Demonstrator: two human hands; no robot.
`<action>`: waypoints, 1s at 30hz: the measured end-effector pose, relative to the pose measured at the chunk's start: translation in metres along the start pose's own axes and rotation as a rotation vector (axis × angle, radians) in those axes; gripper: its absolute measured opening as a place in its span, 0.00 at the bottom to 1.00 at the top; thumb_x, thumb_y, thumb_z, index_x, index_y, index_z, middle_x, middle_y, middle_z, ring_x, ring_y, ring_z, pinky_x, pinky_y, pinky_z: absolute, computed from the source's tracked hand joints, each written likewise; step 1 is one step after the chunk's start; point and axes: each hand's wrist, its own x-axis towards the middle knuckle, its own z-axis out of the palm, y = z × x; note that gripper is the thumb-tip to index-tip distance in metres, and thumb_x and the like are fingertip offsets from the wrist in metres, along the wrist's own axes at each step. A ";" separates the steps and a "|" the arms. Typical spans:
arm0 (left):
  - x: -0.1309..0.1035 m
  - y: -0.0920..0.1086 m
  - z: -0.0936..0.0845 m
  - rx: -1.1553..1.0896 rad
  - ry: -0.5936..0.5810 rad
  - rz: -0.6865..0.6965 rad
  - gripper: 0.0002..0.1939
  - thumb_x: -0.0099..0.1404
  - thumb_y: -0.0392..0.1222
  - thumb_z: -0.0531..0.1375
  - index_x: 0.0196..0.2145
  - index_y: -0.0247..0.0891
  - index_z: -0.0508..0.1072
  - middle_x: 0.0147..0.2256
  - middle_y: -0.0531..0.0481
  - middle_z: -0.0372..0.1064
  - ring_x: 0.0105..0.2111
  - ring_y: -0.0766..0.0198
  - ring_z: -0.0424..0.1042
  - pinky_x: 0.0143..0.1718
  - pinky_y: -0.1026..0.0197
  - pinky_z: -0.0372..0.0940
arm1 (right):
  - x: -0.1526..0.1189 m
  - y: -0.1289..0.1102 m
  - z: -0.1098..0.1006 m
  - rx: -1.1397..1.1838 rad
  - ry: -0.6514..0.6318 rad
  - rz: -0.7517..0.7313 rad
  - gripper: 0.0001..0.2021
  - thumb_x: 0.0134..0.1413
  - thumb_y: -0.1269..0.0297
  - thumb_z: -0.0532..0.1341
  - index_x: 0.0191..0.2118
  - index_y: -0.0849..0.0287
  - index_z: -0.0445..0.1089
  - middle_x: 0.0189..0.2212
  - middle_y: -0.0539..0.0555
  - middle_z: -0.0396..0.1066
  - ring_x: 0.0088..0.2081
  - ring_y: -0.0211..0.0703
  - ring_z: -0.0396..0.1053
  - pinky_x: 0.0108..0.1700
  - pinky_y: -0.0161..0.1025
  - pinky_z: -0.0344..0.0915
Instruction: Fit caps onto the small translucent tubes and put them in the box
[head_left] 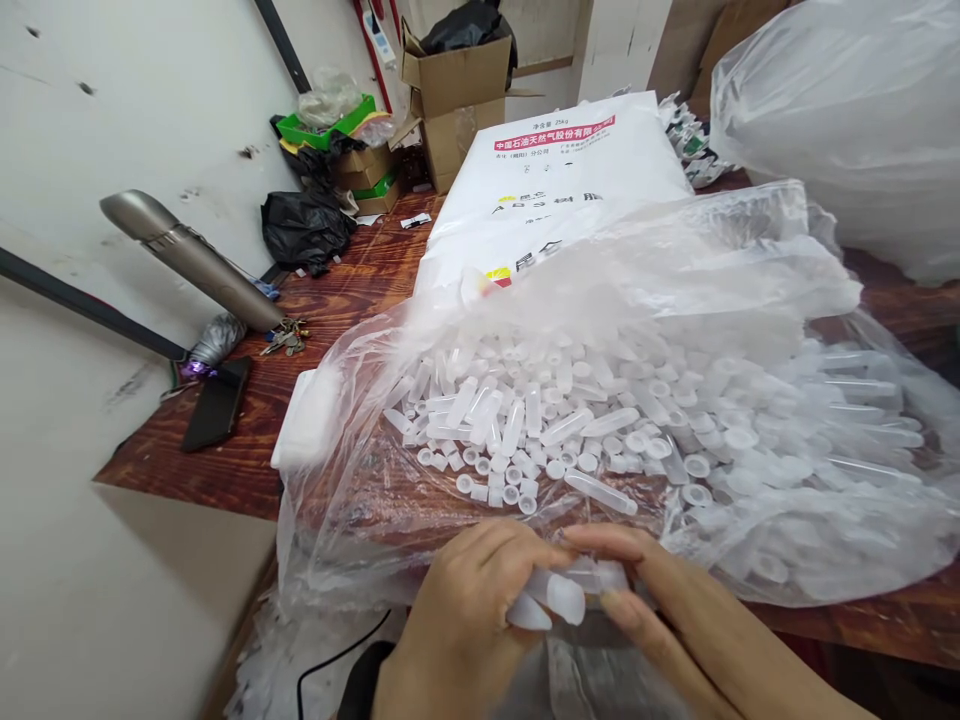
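Observation:
My left hand (476, 595) is closed around a few translucent white plastic tubes (565, 599), their rounded ends pointing toward me. The fingers of my right hand (660, 590) pinch a small white cap (612, 576) at the end of one tube, close against my left hand. Whether that cap is fully seated cannot be made out. Just beyond my hands, loose caps (511, 494) and more tubes (600, 490) lie in a heap on a clear plastic bag (337, 540) spread over the table.
A large white printed sack (555, 180) lies behind the heap. On the left are a phone (216, 404), keys (289, 337) and a tilted metal flask (199, 262). Cardboard boxes (461, 90) and a black bag (307, 225) stand farther back. A bulging plastic bag (847, 130) fills the upper right.

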 end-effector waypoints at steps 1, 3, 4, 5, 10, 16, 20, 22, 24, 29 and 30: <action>0.001 0.001 0.001 0.002 -0.011 -0.007 0.08 0.78 0.44 0.57 0.45 0.40 0.73 0.36 0.51 0.81 0.35 0.61 0.81 0.38 0.60 0.74 | 0.000 0.000 -0.001 0.000 0.008 -0.015 0.17 0.71 0.61 0.57 0.62 0.42 0.68 0.53 0.52 0.81 0.52 0.50 0.81 0.53 0.44 0.80; 0.002 0.002 0.002 0.006 -0.030 -0.017 0.07 0.78 0.44 0.57 0.44 0.40 0.73 0.35 0.51 0.81 0.35 0.60 0.81 0.37 0.60 0.74 | 0.000 0.000 -0.002 0.006 0.000 -0.034 0.17 0.73 0.62 0.55 0.61 0.43 0.69 0.52 0.51 0.82 0.51 0.48 0.82 0.54 0.43 0.79; 0.003 0.003 0.003 0.003 -0.036 -0.018 0.08 0.78 0.44 0.57 0.43 0.40 0.73 0.35 0.51 0.81 0.35 0.60 0.81 0.37 0.60 0.73 | -0.001 0.000 -0.003 0.002 0.004 -0.033 0.16 0.73 0.62 0.55 0.61 0.44 0.70 0.51 0.51 0.82 0.50 0.48 0.82 0.53 0.43 0.80; 0.004 0.004 0.004 -0.001 -0.032 -0.013 0.08 0.78 0.45 0.57 0.43 0.40 0.73 0.35 0.51 0.82 0.35 0.60 0.81 0.37 0.60 0.73 | -0.002 -0.001 -0.004 -0.009 0.013 -0.023 0.16 0.74 0.61 0.55 0.61 0.45 0.70 0.52 0.52 0.82 0.50 0.48 0.82 0.52 0.42 0.80; 0.010 0.006 0.006 0.009 0.034 0.068 0.13 0.80 0.48 0.53 0.45 0.40 0.73 0.35 0.52 0.81 0.34 0.63 0.81 0.36 0.61 0.73 | -0.007 -0.003 -0.009 -0.013 -0.014 -0.033 0.15 0.74 0.60 0.56 0.61 0.48 0.70 0.54 0.54 0.80 0.53 0.47 0.81 0.54 0.41 0.79; 0.010 0.005 0.009 0.059 0.042 0.114 0.10 0.79 0.44 0.54 0.46 0.39 0.74 0.36 0.50 0.81 0.33 0.61 0.81 0.35 0.60 0.73 | -0.013 -0.001 -0.012 0.016 -0.030 0.110 0.18 0.74 0.55 0.55 0.62 0.50 0.69 0.56 0.58 0.79 0.56 0.53 0.79 0.56 0.46 0.78; 0.011 0.006 0.011 0.100 0.055 0.142 0.08 0.79 0.41 0.55 0.45 0.39 0.73 0.34 0.51 0.80 0.31 0.61 0.80 0.33 0.60 0.72 | -0.014 0.007 -0.007 0.013 0.035 -0.038 0.16 0.75 0.59 0.54 0.62 0.45 0.68 0.52 0.53 0.82 0.51 0.48 0.82 0.55 0.44 0.78; 0.011 0.007 0.012 0.127 0.056 0.151 0.09 0.79 0.41 0.53 0.44 0.39 0.73 0.34 0.51 0.80 0.31 0.61 0.80 0.32 0.59 0.72 | -0.013 0.008 -0.003 0.014 0.090 -0.040 0.15 0.76 0.62 0.52 0.62 0.44 0.66 0.50 0.51 0.83 0.49 0.45 0.83 0.51 0.40 0.80; 0.012 0.007 0.013 0.137 0.056 0.137 0.11 0.80 0.42 0.52 0.44 0.39 0.74 0.34 0.51 0.80 0.32 0.61 0.80 0.33 0.59 0.72 | -0.012 0.008 -0.001 0.015 0.084 0.003 0.17 0.76 0.63 0.52 0.64 0.45 0.64 0.52 0.52 0.82 0.51 0.45 0.82 0.49 0.38 0.80; 0.011 0.008 0.015 0.125 0.052 0.131 0.11 0.80 0.43 0.53 0.44 0.39 0.74 0.34 0.51 0.80 0.32 0.61 0.80 0.33 0.59 0.72 | -0.013 0.011 0.003 0.028 0.040 -0.034 0.18 0.73 0.64 0.54 0.63 0.48 0.66 0.55 0.55 0.80 0.54 0.48 0.80 0.55 0.42 0.78; 0.010 0.008 0.016 0.128 0.049 0.137 0.11 0.80 0.42 0.53 0.43 0.39 0.74 0.34 0.51 0.80 0.31 0.61 0.80 0.33 0.59 0.72 | -0.014 0.012 0.003 0.030 0.060 -0.035 0.17 0.74 0.65 0.52 0.62 0.47 0.66 0.52 0.54 0.82 0.51 0.46 0.82 0.52 0.40 0.79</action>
